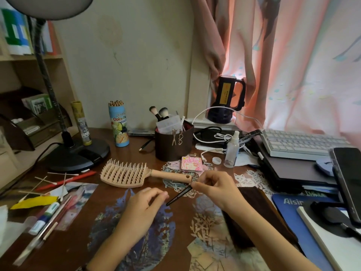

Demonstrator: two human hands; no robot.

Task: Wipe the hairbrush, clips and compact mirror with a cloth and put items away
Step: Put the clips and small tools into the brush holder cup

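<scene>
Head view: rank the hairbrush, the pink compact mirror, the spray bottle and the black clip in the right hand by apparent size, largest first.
1. hairbrush, clearly the largest.
2. spray bottle.
3. and 4. pink compact mirror and black clip, pinched by the right hand: too alike to rank, and the clip lies nearer the camera.

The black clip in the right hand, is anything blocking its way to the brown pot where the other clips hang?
Partly. The hairbrush handle and the pink mirror lie on the desk between the black clip, pinched by the right hand, and the brown pot. Lifted over them, nothing visible blocks it.
</scene>
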